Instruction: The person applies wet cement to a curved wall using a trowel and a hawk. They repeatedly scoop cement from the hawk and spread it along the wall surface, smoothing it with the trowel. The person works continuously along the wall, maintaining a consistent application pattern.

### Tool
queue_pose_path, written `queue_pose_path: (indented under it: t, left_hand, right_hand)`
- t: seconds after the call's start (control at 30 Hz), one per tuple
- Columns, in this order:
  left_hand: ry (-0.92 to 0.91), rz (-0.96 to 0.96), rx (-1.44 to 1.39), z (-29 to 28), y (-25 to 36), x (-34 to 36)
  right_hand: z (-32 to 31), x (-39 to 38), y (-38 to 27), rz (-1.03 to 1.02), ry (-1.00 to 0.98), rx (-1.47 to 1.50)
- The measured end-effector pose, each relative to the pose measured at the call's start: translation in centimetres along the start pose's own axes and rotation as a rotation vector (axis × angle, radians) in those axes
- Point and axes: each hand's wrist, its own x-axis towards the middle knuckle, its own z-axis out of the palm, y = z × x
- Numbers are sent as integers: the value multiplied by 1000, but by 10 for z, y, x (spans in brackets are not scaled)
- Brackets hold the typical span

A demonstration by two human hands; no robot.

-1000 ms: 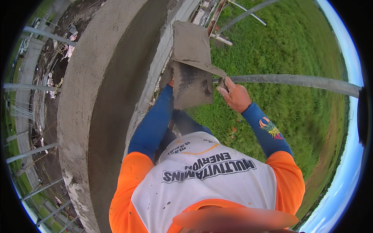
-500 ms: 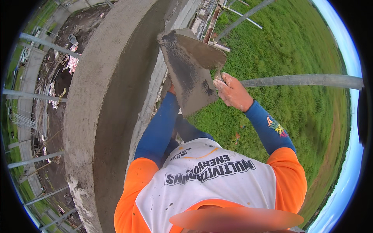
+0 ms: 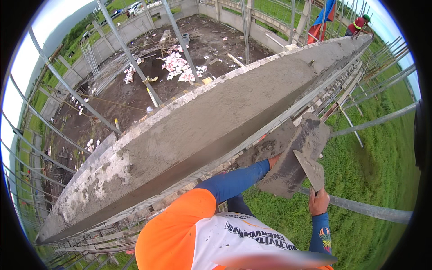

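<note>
My left hand (image 3: 273, 160) is mostly hidden behind a flat, mortar-smeared hawk (image 3: 282, 181), gripping it from its far side. The board tilts, with wet mortar and a ribbed dark patch on its face. In my right hand (image 3: 319, 201) is a pointed trowel (image 3: 313, 172), fingers closed round its handle. Its grey, mortar-coated blade lies against or just over the hawk's face. Beyond the left hand, lumpy wet mortar (image 3: 265, 150) lies on a surface beside the wall. The long concrete wall (image 3: 202, 117), freshly plastered, runs diagonally past my left arm.
Scaffold poles (image 3: 373, 209) cross on the right above grass far below. More poles (image 3: 130, 54) rise left of the wall, before a muddy yard (image 3: 153, 67) with scattered sacks. A co-worker (image 3: 358, 26) in a green helmet is at the wall's far end.
My view has swung up and left, bringing the wall's length and the yard into sight. The trowel has turned, its blade now pointing up-left across the hawk. Both hands keep their holds.
</note>
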Motion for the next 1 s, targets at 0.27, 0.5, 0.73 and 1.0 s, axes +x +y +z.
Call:
queue_pose_path:
  t: [0.27, 0.5, 0.73, 1.0]
  left_hand:
    - [12, -9, 71, 4, -10, -16]
    - [26, 9, 143, 3, -16, -18]
    - [10, 47, 222, 2, -12, -17]
    - [57, -15, 443, -26, 45, -99]
  right_hand:
    - [-38, 70, -50, 180, -61, 639]
    - [-33, 19, -69, 468, -286, 869]
    - [12, -9, -16, 125, -184, 256]
    - [7, 65, 0, -266, 81, 217]
